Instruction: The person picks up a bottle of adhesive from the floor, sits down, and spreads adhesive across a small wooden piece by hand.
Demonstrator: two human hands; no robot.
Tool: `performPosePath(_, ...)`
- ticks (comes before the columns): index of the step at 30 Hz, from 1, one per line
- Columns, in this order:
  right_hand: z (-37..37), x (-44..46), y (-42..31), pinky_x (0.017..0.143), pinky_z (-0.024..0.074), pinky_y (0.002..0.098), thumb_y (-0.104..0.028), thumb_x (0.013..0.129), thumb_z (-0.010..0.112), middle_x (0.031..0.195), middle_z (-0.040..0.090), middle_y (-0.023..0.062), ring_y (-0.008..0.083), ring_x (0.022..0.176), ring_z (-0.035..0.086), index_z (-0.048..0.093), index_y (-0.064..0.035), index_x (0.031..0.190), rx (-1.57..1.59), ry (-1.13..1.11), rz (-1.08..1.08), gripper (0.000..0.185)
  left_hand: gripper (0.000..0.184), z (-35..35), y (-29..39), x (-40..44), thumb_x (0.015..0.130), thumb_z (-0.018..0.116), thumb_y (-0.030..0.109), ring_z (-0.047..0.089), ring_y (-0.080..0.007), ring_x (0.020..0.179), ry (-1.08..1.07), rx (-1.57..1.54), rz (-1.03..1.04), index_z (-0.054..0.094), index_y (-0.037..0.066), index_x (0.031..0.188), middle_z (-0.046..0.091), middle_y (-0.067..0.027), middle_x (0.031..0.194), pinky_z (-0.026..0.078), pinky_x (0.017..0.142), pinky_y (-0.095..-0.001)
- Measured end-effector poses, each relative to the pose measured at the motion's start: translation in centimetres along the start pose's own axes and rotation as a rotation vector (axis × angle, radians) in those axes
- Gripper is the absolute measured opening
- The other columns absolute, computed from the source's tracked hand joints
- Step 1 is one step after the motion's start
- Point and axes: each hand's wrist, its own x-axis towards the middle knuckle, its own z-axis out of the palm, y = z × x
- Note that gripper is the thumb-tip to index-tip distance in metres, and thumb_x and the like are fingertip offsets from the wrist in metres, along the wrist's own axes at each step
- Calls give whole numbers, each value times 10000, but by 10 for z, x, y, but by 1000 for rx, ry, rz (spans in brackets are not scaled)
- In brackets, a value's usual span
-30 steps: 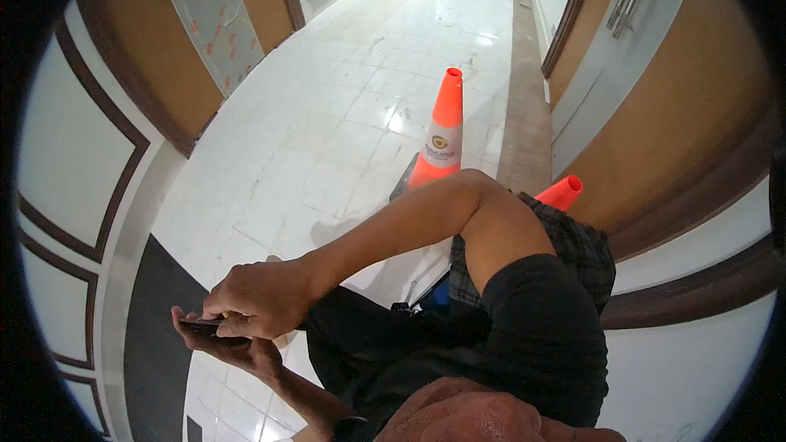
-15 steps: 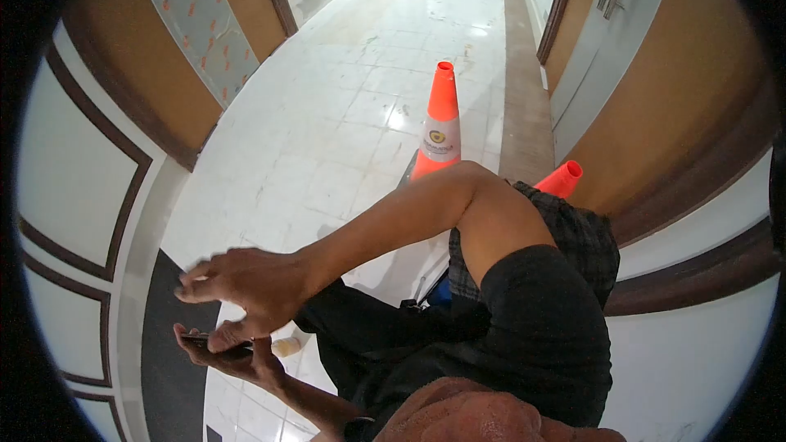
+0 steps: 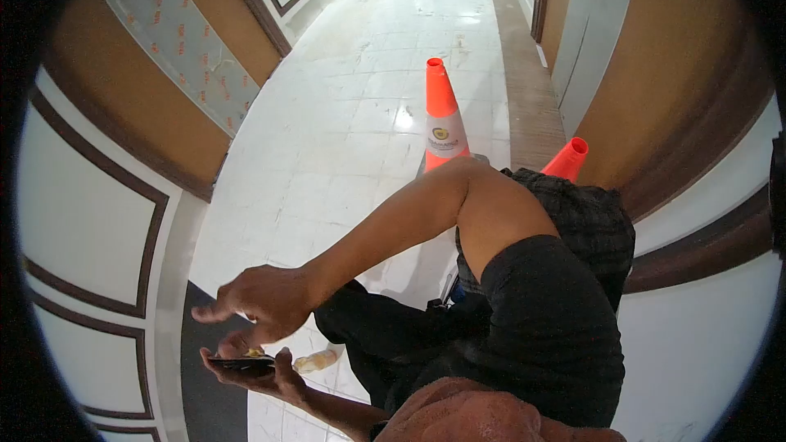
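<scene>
A dark, thin mobile phone (image 3: 242,363) lies flat in my left hand (image 3: 282,381), seen nearly edge-on at the lower left. My left fingers and thumb close round its edges. Just above it is my right hand (image 3: 268,303), reaching across from the right with the elbow bent. One right finger stretches out to the left, while others point down at the screen. Whether they touch the glass I cannot tell. A bit of yellow shows on the screen, but its content is unreadable.
An orange and white traffic cone (image 3: 442,106) stands beyond my arm, with a second orange cone (image 3: 567,159) behind dark checked cloth (image 3: 585,209). A pale bottle-like thing (image 3: 317,361) is on the white tiled floor (image 3: 327,131). Panelled walls (image 3: 90,221) and a door (image 3: 591,33) line the corridor.
Both hands and the phone have shifted slightly right and down in view. My right fingers, spread over the phone before, now have one stretched left and others lowered towards the screen.
</scene>
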Motion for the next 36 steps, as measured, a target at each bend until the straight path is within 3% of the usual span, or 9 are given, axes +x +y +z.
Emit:
performPosePath(3,-5,6,-11,650,516,372,-460,958,631,871,710,192,270,721,692,657,52,1107,157,-288,233,534,1131,4,10,0,583,811,673,455,-332,1329,-12,20,44,346,235,1516,365,-121,1517,448,1090,-552)
performPosePath(5,0,1,-9,604,471,392,-320,935,669,728,675,169,261,665,666,654,35,881,98,-456,207,359,1108,3,9,0,579,858,560,475,-314,1294,-16,109,102,355,233,1511,398,-102,1480,465,1068,-535)
performPosePath(9,0,-2,-13,588,455,380,-249,919,707,703,664,150,231,640,637,661,22,841,103,-387,217,285,1088,-2,-2,-2,578,891,393,436,-280,1338,-27,103,11,346,229,1506,393,-87,1499,451,1079,-556)
performPosePath(14,-4,-1,-17,573,447,356,-251,906,749,738,692,116,169,651,644,675,2,851,254,-346,196,269,1070,-13,1,5,614,846,524,399,-297,1381,-25,134,51,338,218,1505,387,-109,1511,411,1098,-562)
performPosePath(17,-4,2,-17,599,478,329,-316,926,736,821,718,115,137,699,663,702,-10,901,503,-407,399,309,1061,-13,1,4,645,793,611,382,-312,1387,-34,73,103,330,213,1514,383,-127,1510,399,1095,-573)
performPosePath(21,-2,3,-13,670,535,316,-397,944,703,920,719,149,157,701,671,722,1,960,516,-189,350,398,1061,-7,2,-1,662,762,648,390,-316,1366,-38,37,62,322,204,1520,382,-140,1507,415,1073,-566)
performPosePath(24,-1,4,-13,620,502,374,-367,929,715,783,709,147,209,655,658,712,20,914,294,-469,380,387,1060,-7,6,3,621,843,436,379,-305,1354,-106,154,162,327,203,1517,380,-122,1507,439,1040,-530)
performPosePath(27,6,-2,-4,549,444,350,-258,881,754,697,676,148,181,585,614,682,37,844,152,-388,222,307,1077,-7,-6,2,593,858,341,364,-293,1365,-83,139,0,325,204,1518,386,-104,1505,427,1053,-533)
performPosePath(36,-5,0,-3,537,436,337,-215,878,727,657,654,113,170,562,593,646,23,771,199,-437,178,273,1038,-13,1,9,642,841,369,373,-303,1368,-158,159,76,316,201,1523,397,-114,1466,360,1123,-566)
